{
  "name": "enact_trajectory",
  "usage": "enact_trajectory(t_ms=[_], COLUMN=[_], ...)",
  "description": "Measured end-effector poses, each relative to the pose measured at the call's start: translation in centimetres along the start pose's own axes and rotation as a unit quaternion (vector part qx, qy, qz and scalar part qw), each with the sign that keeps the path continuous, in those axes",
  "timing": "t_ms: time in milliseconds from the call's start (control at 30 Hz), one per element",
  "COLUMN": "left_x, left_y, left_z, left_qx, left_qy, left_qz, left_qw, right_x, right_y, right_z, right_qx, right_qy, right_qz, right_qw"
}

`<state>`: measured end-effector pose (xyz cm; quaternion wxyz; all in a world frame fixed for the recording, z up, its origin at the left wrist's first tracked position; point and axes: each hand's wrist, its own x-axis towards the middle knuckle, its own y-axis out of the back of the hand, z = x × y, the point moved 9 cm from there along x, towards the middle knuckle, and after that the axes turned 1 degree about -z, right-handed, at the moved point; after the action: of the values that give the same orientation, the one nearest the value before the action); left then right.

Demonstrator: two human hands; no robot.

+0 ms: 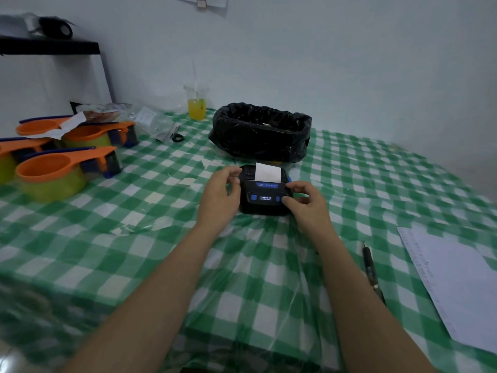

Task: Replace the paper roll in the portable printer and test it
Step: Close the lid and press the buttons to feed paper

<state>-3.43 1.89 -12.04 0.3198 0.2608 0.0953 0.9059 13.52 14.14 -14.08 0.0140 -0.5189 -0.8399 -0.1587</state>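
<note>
A small black portable printer with blue buttons and a lit display sits on the green checked tablecloth in the middle of the table. A strip of white paper sticks up out of its top slot. My left hand grips the printer's left side, fingers curled over its upper edge. My right hand holds the right side, thumb on the front panel near the right button and fingertips on the top edge.
A box lined with a black plastic bag stands just behind the printer. Orange and green tape dispensers crowd the left. A cup of yellow drink is at the back. A pen and a paper sheet lie right.
</note>
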Motion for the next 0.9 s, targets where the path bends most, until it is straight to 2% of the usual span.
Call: enact_trajectory(t_ms=[900], left_x=[-0.48], left_y=[-0.28], left_z=[-0.01], left_qx=[-0.008], left_qy=[-0.012], left_qz=[-0.01], left_qw=[1.0], right_x=[-0.12], right_y=[-0.03], right_z=[-0.42], right_qx=[0.015], right_qy=[-0.01], right_qz=[-0.009], right_qw=[1.0])
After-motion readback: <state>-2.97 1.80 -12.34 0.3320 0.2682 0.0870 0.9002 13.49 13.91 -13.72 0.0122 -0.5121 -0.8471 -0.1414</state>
